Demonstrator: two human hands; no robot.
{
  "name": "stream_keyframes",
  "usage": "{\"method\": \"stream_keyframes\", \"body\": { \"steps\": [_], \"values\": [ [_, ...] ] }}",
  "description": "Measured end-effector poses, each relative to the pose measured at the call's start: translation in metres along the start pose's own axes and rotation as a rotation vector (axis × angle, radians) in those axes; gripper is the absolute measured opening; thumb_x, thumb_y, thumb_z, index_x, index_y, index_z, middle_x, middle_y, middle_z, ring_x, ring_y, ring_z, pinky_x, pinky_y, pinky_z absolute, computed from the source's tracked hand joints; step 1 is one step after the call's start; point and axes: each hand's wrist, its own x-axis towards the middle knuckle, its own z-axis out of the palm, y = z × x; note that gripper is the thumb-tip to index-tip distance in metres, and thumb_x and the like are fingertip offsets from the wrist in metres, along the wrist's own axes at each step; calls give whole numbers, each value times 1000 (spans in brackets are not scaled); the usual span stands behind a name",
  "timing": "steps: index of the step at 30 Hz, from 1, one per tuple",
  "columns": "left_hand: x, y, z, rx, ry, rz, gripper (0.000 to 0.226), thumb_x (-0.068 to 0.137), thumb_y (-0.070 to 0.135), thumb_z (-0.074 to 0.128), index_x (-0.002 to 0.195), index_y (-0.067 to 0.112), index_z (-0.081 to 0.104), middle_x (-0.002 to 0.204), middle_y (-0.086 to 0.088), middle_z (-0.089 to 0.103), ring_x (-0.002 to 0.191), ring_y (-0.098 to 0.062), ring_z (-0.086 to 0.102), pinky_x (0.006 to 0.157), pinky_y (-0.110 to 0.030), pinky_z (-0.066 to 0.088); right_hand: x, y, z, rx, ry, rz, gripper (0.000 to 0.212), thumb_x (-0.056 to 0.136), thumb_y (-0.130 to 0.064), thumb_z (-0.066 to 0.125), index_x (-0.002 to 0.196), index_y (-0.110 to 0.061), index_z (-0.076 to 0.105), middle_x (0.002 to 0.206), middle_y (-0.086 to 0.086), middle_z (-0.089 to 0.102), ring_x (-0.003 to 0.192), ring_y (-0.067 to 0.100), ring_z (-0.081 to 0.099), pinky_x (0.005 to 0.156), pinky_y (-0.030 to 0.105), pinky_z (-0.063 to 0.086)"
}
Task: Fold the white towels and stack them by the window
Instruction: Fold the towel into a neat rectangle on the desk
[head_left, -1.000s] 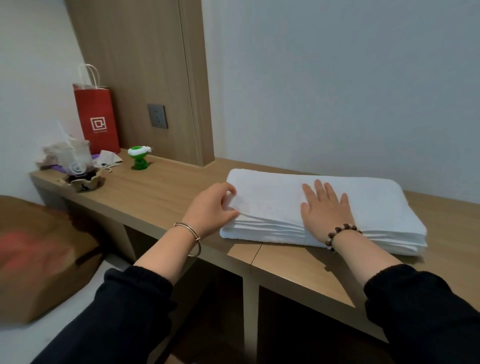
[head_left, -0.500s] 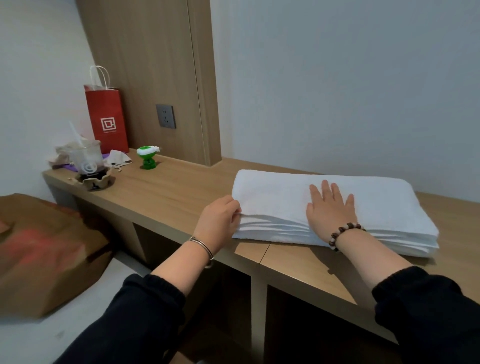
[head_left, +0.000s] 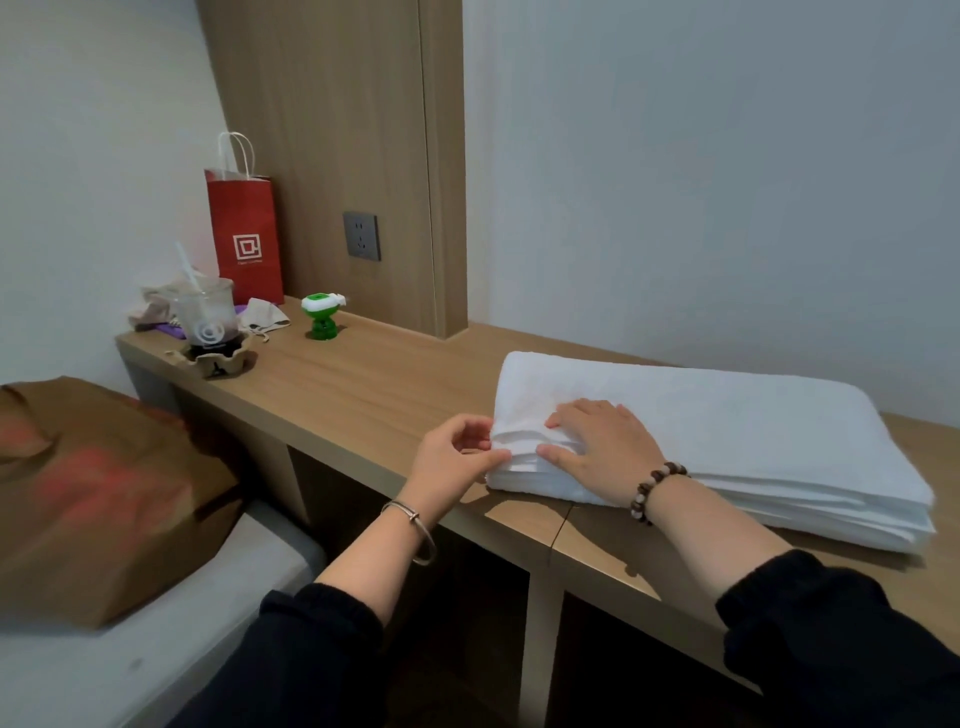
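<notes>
The bare left grip (head_left: 457, 460), a silver bangle (head_left: 415, 525) at its wrist, pinched a layer edge of the folded white towels (head_left: 727, 431) between thumb and forefinger. The bare right grip (head_left: 605, 449), wearing a brown beaded bracelet (head_left: 652, 488), pinched the same corner, fingers on top and thumb between layers.

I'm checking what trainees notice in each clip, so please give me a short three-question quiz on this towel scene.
1. True or false: the towels lie on the bed.
2. Which wrist wears the bead bracelet? A) left B) right C) both
3. Fill in: seen from the camera, the left hand pinches the towels at their ___ end.

Key: 1 false, they lie on the wooden desk. 2 B. 3 left.
</notes>
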Motion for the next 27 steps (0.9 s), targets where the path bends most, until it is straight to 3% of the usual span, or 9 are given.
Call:
{"method": "stream_keyframes", "body": {
  "steps": [3,8,14,17,21,24,27],
  "values": [
    [-1,-5,-1,-36,7,-11,29,75,3,76,97,16,63,95,-5,67,85,-12,61,70,-25,56,10,-9,-2,82,15,27,33,91,-49,51,113,-25,57,114,-5,51,110,14,45,88,30,39],
    [0,-5,3,3,48,17,25,74,6,77,92,20,65,88,1,67,79,-8,61,66,-20,53,20,-23,2,173,118,-1,7,92,-28,57,91,-22,61,89,-9,50,91,13,50,76,25,39],
    [4,2,4,151,69,31,8,83,20,68,91,20,68,86,7,68,81,-10,64,73,-29,56,18,-25,8,393,203,32,12,87,-17,65,75,-19,61,81,-10,56,79,9,51,65,15,35],
    [6,5,5,337,112,81,2,82,23,67,83,22,66,81,10,67,77,-9,63,71,-25,55,17,-24,6,445,197,19,16,85,-12,67,72,-18,59,82,-6,58,80,12,52,66,14,35],
    [3,7,8,576,181,259,9,85,20,64,83,22,56,78,12,59,72,-6,54,61,-9,37,13,-22,7,388,130,-10,14,85,-15,68,74,-19,61,86,-6,56,85,10,51,77,19,40],
    [3,4,9,736,172,467,9,83,12,65,89,16,59,84,7,57,67,-10,52,59,-18,40,11,-19,6,310,99,-42,6,86,-16,69,82,-18,65,87,-8,54,80,5,48,70,11,36],
    [9,4,9,892,181,676,6,75,8,62,72,11,58,69,-1,55,51,-20,50,39,-25,36,10,-19,5,263,86,-44,9,87,-15,67,85,-21,60,86,-10,50,76,3,45,66,9,32]
  ]
}}
